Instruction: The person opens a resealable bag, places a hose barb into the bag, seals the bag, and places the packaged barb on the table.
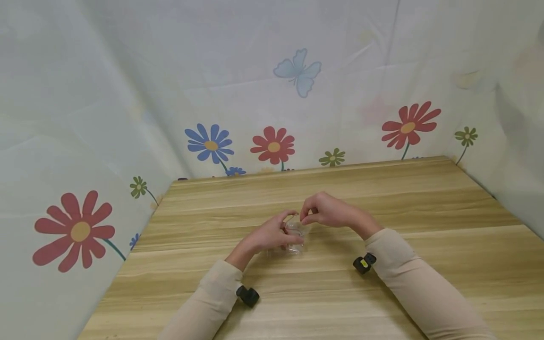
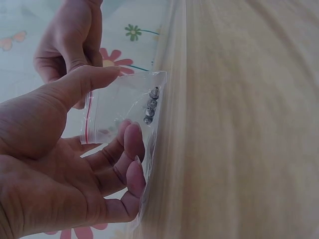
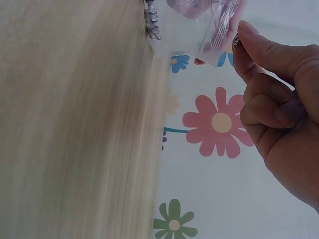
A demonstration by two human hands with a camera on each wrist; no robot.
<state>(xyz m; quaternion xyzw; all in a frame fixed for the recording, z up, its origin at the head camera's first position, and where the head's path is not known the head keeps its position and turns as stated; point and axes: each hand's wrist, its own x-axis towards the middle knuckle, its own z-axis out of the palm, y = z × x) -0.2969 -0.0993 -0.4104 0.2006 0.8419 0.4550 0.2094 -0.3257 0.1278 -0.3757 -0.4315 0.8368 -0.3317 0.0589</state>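
Upright over the table, a small clear zip bag point(image 2: 112, 107) with a red seal line is held in my left hand point(image 1: 269, 233), thumb on one side and curled fingers on the other. Several small silvery metal pieces point(image 2: 151, 105) lie in a row along the bag's bottom edge. My right hand point(image 1: 329, 209) is beside the bag's seal end. Between its thumb and index finger it pinches a tiny dark metal piece point(image 3: 237, 43), mostly covered by the fingertips. The other fingers of that hand are curled into the palm.
Below both hands spreads a wood-grain table point(image 1: 340, 293). A pale curtain point(image 1: 238, 94) printed with flowers and a butterfly rises behind it and along its sides. Small black wrist cameras stick out at the left cuff point(image 1: 221, 276) and the right cuff point(image 1: 386, 248).
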